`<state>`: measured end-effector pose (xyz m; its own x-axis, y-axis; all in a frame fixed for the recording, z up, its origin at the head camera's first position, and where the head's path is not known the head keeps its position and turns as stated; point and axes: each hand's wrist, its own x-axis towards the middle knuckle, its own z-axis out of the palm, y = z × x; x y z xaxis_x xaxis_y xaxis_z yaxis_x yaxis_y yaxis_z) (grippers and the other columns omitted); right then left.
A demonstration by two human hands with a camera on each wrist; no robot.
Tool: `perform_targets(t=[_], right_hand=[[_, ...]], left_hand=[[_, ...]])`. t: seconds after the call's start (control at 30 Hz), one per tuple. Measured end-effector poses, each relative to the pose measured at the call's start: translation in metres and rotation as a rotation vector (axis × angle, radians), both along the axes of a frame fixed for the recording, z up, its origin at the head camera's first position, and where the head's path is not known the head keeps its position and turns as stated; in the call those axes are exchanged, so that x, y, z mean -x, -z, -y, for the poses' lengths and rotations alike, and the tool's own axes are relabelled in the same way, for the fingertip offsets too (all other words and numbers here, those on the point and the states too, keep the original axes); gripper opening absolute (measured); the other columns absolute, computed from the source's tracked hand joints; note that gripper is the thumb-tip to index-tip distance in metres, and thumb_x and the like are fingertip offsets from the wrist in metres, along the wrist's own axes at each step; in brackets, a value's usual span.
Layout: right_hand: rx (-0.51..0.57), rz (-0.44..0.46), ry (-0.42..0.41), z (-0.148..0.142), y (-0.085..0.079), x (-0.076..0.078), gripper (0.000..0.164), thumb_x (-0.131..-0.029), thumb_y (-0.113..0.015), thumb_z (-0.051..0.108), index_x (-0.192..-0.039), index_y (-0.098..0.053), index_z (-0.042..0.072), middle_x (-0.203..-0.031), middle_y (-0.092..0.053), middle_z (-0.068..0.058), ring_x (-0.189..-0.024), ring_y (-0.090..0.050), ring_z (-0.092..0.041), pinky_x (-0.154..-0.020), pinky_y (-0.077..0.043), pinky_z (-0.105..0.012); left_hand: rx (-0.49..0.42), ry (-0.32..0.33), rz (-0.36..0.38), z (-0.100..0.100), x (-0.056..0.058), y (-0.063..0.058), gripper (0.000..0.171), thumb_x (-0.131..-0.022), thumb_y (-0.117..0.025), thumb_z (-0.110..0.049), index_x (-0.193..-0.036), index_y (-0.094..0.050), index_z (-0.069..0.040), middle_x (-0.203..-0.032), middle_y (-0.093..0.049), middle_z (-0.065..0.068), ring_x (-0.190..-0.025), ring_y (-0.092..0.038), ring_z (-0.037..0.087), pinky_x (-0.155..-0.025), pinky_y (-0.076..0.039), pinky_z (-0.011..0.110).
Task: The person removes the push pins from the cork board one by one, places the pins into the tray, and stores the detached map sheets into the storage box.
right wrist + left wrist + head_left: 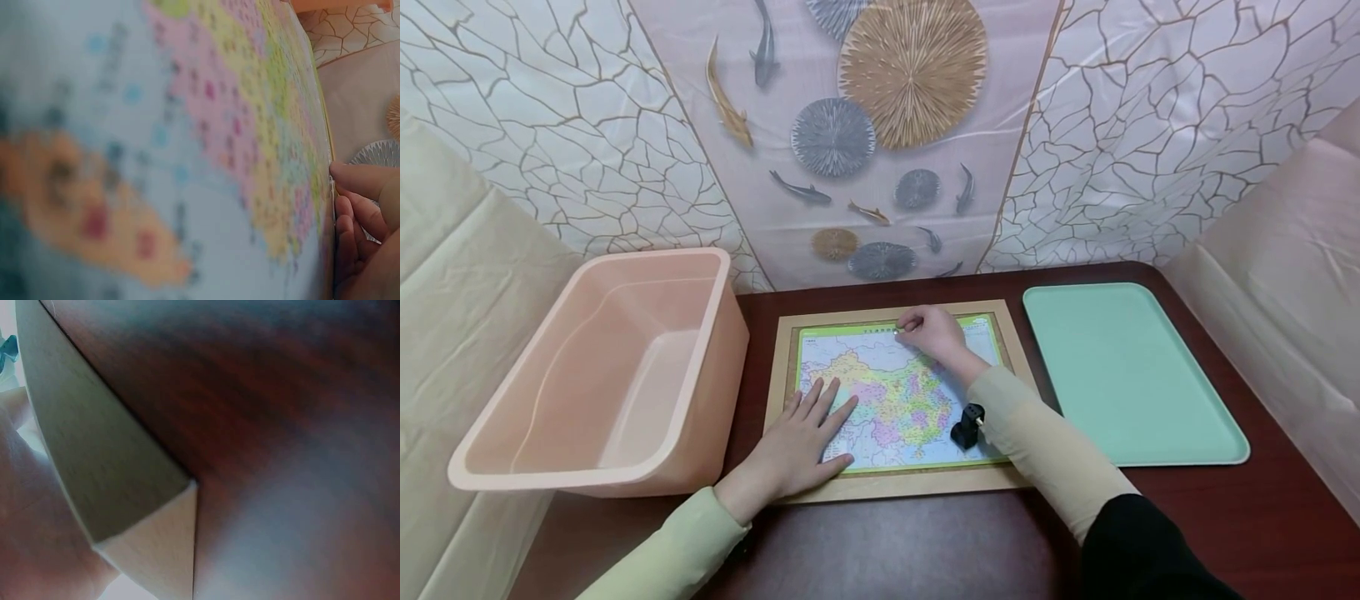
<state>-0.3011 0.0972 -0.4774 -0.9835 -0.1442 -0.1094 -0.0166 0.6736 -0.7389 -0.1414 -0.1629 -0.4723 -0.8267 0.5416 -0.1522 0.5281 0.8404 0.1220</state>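
Note:
A colourful map sheet (917,421) with a green border lies on a board with a pale wooden frame (917,481). My left hand (793,450) rests on the map's lower left part, fingers spread. The left wrist view shows the frame's corner (112,462) close up, with part of the left hand (37,519) beside it. At the map's top edge, the curled fingers of my right hand (934,333) pinch something tiny and pale, its kind too small to tell. In the right wrist view, thumb and fingers of the right hand (369,231) meet beyond the blurred map (212,125).
A deep pink plastic tub (700,400) stands left of the board. To the right lies a flat mint-green tray (1142,375). The dark red-brown table (910,542) backs onto a patterned cloth (700,192). A small black device (967,427) sits at the right wrist, over the map.

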Motion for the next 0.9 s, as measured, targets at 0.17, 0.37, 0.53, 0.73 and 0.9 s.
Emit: perform_targets(t=[0.17,0.37,0.53,0.73,0.9], right_hand=[[-0.023,-0.017,0.008,0.0020,0.0009,0.0012,0.019,-0.098,-0.079,0.026,-0.113,-0.079,0.014,-0.110,-0.076,-0.006,-0.099,-0.068,-0.024,-0.089,-0.052,-0.039],[-0.039,-0.031,0.011,0.0027,0.0008,0.0020,0.018,-0.098,-0.079,0.026,-0.111,-0.080,0.015,-0.108,-0.077,-0.006,-0.099,-0.070,-0.023,-0.088,-0.052,-0.039],[-0.051,-0.040,0.019,0.0033,0.0017,0.0023,0.017,-0.097,-0.080,0.027,-0.110,-0.082,0.015,-0.107,-0.077,-0.005,-0.098,-0.070,-0.023,-0.086,-0.051,-0.037],[-0.058,-0.050,0.021,0.0037,0.0010,0.0030,0.016,-0.098,-0.079,0.028,-0.108,-0.083,0.017,-0.106,-0.079,-0.004,-0.099,-0.070,-0.022,-0.084,-0.050,-0.035],[-0.069,-0.060,0.022,0.0036,0.0011,0.0034,0.015,-0.098,-0.079,0.029,-0.108,-0.084,0.020,-0.106,-0.080,-0.002,-0.099,-0.071,-0.021,-0.083,-0.050,-0.034]], left_hand=[[-0.002,0.002,-0.001,0.0001,-0.0004,-0.0007,0.077,-0.107,-0.052,-0.056,-0.170,-0.028,-0.018,-0.178,-0.017,0.018,-0.165,-0.016,0.042,-0.131,-0.023,0.062],[-0.001,0.001,0.001,-0.0002,-0.0006,-0.0007,0.077,-0.107,-0.052,-0.056,-0.170,-0.027,-0.018,-0.178,-0.016,0.018,-0.165,-0.015,0.042,-0.131,-0.022,0.061],[-0.004,-0.001,0.003,-0.0005,-0.0009,-0.0003,0.077,-0.107,-0.052,-0.056,-0.170,-0.028,-0.018,-0.178,-0.016,0.018,-0.165,-0.015,0.042,-0.131,-0.022,0.061],[-0.014,0.003,-0.001,-0.0005,-0.0010,-0.0015,0.077,-0.107,-0.053,-0.055,-0.169,-0.029,-0.017,-0.178,-0.017,0.019,-0.165,-0.016,0.043,-0.131,-0.023,0.062],[-0.014,0.009,-0.008,0.0001,-0.0003,-0.0005,0.077,-0.107,-0.053,-0.056,-0.170,-0.029,-0.017,-0.178,-0.017,0.019,-0.165,-0.016,0.043,-0.130,-0.023,0.062]])
